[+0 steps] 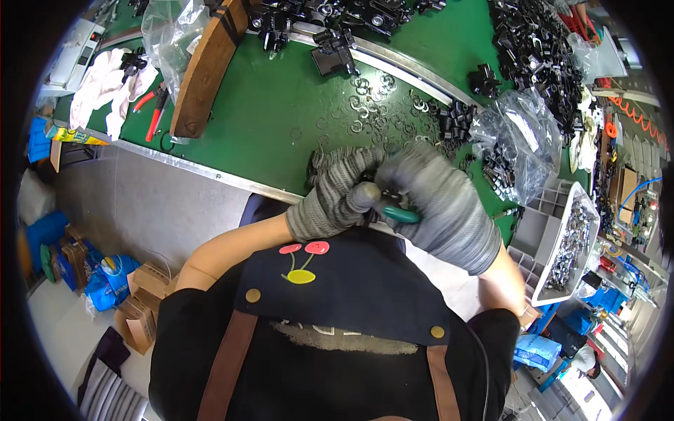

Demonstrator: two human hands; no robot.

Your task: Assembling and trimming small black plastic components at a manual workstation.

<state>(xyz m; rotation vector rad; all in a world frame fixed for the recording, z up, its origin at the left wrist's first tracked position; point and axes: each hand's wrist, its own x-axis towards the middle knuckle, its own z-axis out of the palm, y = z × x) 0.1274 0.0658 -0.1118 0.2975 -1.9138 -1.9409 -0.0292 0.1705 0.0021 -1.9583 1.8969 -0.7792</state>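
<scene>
Both my hands wear grey striped knit gloves and meet at the near edge of the green table. My right hand (pixel 446 207), slightly blurred, is closed around a tool with a rounded green handle (pixel 401 214); its working end is hidden between the hands. My left hand (pixel 340 193) has its fingers curled in against the right, thumb toward the tool. Dark metal shows at its fingers, mostly covered, so its kind is unclear. Just beyond my hands lie many small open metal rings (pixel 359 107), with a cluster of short black cylindrical parts (pixel 458 121) to their right.
Black metal assemblies (pixel 337 52) line the far side behind a metal rail (pixel 414 70). A wooden board (pixel 203 77), red-handled pliers (pixel 158 112) and a white cloth (pixel 105 88) lie left. On the right are a clear plastic bag (pixel 519 137) and a grey bin of small metal parts (pixel 554 203).
</scene>
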